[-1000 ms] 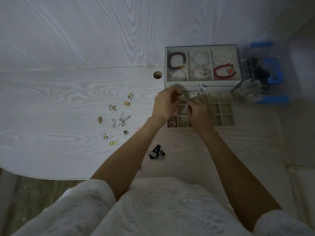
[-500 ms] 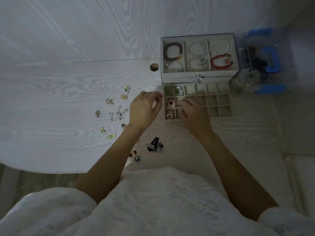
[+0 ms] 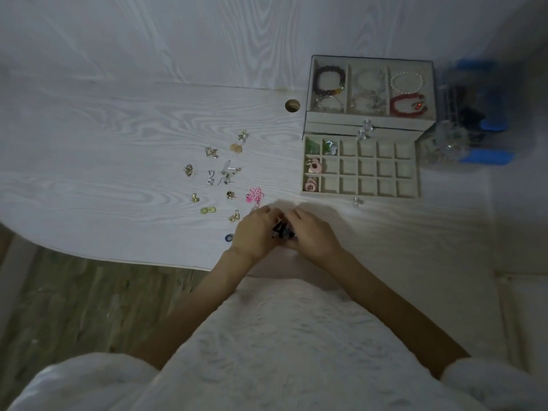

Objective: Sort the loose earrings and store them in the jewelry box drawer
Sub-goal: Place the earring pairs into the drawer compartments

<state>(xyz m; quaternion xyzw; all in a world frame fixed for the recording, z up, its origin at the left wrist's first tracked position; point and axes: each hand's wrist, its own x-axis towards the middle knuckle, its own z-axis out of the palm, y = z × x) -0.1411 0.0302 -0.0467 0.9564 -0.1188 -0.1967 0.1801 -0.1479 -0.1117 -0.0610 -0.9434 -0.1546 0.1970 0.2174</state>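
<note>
Head view: our left hand [image 3: 255, 232] and right hand [image 3: 311, 235] both pinch dark earrings [image 3: 283, 231], lower middle. Drawer [image 3: 360, 167] lies up-right; right hand nearer.

Single head cam, wide-angle, looking forward and steeply down.
Sits above the person's lap; pale wood-grain counter [image 3: 118, 149] fills the upper frame, both forearms run in from the bottom, edges curve with lens distortion. No second view.
</note>
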